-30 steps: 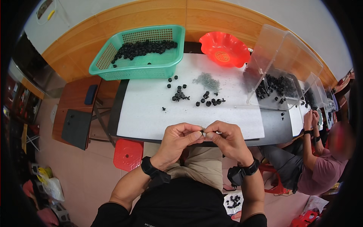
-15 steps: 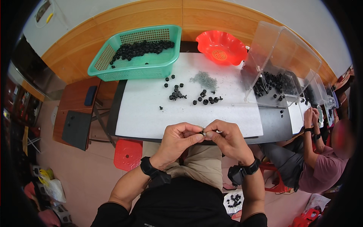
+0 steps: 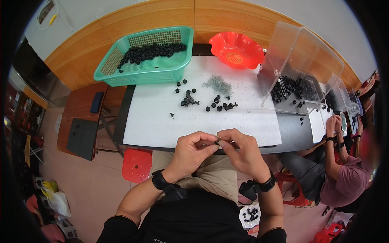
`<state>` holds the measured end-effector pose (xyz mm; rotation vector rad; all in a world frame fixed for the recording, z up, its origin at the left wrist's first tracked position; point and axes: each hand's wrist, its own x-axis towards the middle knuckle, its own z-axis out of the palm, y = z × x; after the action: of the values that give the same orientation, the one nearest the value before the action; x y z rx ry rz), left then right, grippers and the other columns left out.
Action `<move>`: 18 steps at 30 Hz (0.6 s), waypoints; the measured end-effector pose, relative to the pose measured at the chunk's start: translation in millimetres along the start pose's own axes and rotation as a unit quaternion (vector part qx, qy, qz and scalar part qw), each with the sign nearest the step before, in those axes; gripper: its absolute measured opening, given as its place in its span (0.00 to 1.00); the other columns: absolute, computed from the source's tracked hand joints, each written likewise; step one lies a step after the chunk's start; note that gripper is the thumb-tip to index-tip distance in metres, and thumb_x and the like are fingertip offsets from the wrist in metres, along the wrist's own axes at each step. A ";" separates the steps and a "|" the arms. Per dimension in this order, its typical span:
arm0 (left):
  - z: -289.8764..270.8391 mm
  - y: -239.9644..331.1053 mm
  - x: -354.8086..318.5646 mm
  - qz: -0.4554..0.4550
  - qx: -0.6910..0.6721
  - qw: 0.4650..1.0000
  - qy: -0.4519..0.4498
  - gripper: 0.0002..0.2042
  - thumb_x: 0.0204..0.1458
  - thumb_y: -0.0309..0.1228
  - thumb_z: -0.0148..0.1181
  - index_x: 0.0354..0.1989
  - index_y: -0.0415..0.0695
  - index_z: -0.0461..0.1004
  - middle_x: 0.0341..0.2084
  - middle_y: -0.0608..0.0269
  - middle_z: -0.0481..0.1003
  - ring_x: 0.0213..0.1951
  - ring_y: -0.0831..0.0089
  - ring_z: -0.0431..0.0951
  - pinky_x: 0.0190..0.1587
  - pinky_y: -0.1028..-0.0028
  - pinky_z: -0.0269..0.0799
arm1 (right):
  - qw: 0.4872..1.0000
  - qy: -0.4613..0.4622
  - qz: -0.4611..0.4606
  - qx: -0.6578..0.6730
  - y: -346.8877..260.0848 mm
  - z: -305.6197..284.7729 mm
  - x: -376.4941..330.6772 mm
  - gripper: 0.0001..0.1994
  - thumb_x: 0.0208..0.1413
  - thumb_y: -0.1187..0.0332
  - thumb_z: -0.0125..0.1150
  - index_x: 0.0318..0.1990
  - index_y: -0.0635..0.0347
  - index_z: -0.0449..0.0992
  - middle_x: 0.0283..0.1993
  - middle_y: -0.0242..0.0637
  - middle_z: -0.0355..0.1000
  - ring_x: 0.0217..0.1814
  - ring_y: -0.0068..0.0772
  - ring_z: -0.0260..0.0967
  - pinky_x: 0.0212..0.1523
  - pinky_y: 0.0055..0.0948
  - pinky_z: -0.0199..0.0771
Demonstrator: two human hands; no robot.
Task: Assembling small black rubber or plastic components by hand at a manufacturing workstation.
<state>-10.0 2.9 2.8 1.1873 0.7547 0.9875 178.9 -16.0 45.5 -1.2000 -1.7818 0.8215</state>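
My left hand (image 3: 193, 149) and my right hand (image 3: 240, 149) meet at the table's front edge, fingertips pinched together. Between them is a small black part (image 3: 217, 142), mostly covered by the fingers; its exact kind cannot be made out. Beyond the hands, on the white foam sheet (image 3: 162, 128), lie two loose groups of black knob-like parts, the left group (image 3: 188, 99) and the right group (image 3: 219, 107). Behind these rests a pile of small silvery pieces (image 3: 219, 85), too fine to name. One small black piece (image 3: 172, 115) lies apart on the left.
A green basket (image 3: 162, 77) of black parts stands back left, a red scalloped bowl (image 3: 237, 50) back centre. At right is a clear plastic box (image 3: 283, 60) lying open with black parts. Another person (image 3: 344, 174) works at far right. A red stool (image 3: 137, 165) stands left of my legs.
My fingers have shifted slightly around the small part, the right thumb and fingertips turning a little. The things on the table lie as before.
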 end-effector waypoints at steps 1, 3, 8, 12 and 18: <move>0.1 -1.1 0.3 0.014 -0.005 1.000 0.000 0.09 0.57 0.19 0.64 0.46 0.33 0.76 0.41 0.56 0.80 0.43 0.76 0.80 0.47 0.77 0.78 | 1.000 0.000 0.000 -0.001 -0.4 0.4 -0.3 0.07 0.60 0.77 0.61 0.45 0.66 0.75 0.34 0.44 0.78 0.33 0.35 0.77 0.37 0.29 0.76; -1.0 -2.7 1.5 0.021 -0.005 1.000 0.000 0.10 0.56 0.19 0.64 0.46 0.33 0.76 0.42 0.56 0.80 0.43 0.76 0.80 0.47 0.77 0.78 | 0.999 -0.004 0.032 0.017 0.2 1.4 -0.3 0.06 0.60 0.78 0.60 0.43 0.66 0.76 0.34 0.42 0.79 0.34 0.31 0.78 0.37 0.27 0.76; 1.6 -0.4 3.4 0.021 -0.032 0.999 0.008 0.10 0.57 0.17 0.62 0.47 0.33 0.77 0.41 0.58 0.81 0.44 0.77 0.80 0.51 0.76 0.77 | 0.994 0.007 0.057 0.093 18.6 3.4 -6.2 0.06 0.60 0.79 0.61 0.44 0.66 0.77 0.34 0.36 0.78 0.35 0.22 0.75 0.38 0.22 0.76; 0.3 -2.3 4.8 -0.004 -0.107 0.994 0.008 0.10 0.57 0.18 0.62 0.48 0.32 0.75 0.42 0.55 0.80 0.46 0.73 0.81 0.52 0.74 0.78 | 0.995 0.022 -0.046 0.086 17.3 3.4 -2.9 0.12 0.58 0.81 0.62 0.49 0.66 0.78 0.43 0.38 0.75 0.39 0.24 0.75 0.40 0.24 0.77; 0.5 3.7 6.3 -0.064 -0.215 0.975 0.003 0.09 0.59 0.19 0.59 0.48 0.33 0.74 0.45 0.51 0.78 0.48 0.66 0.81 0.54 0.71 0.78 | 0.990 0.045 -0.131 0.038 21.0 11.8 -0.9 0.19 0.48 0.84 0.68 0.50 0.65 0.77 0.46 0.40 0.73 0.39 0.27 0.76 0.41 0.24 0.79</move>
<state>-7.9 8.8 6.7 0.7515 0.5756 0.9853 177.2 -10.7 22.0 -0.9145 -1.7717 0.6647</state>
